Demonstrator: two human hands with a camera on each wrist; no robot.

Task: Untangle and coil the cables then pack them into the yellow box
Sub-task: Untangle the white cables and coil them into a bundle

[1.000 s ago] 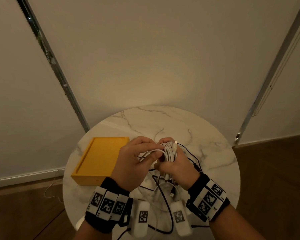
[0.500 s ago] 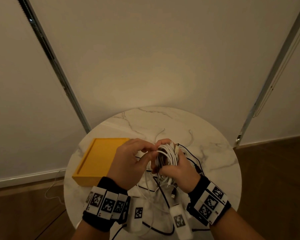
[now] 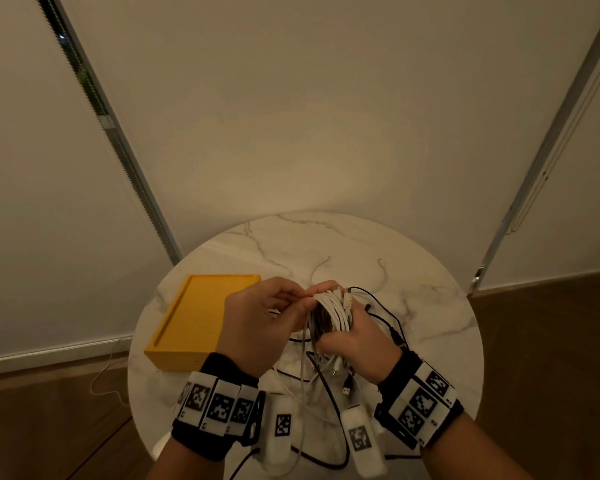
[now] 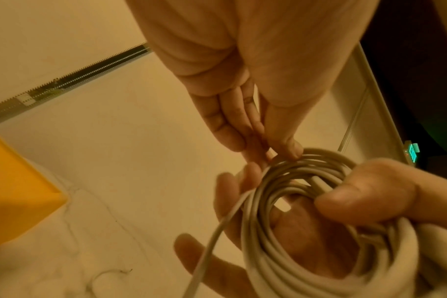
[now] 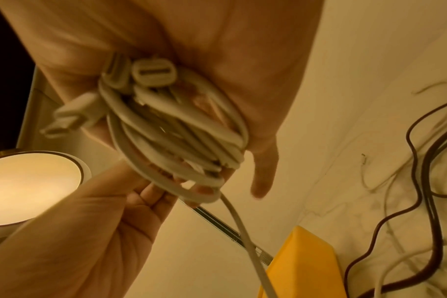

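Right hand [image 3: 355, 336] grip wraps the white cable coil [image 3: 331, 315] — left hand [image 3: 257, 323] grip pinches its top strand; yellow box [image 3: 191, 323] on desk [image 3: 430, 306] beside them.

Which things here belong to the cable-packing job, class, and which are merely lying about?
Part of the job:
- white cable coil, held by right hand
- left hand, pinching a strand at the coil
- black cables loose on the table
- yellow box, open

Just there:
- marble table
- floor cord
- lamp
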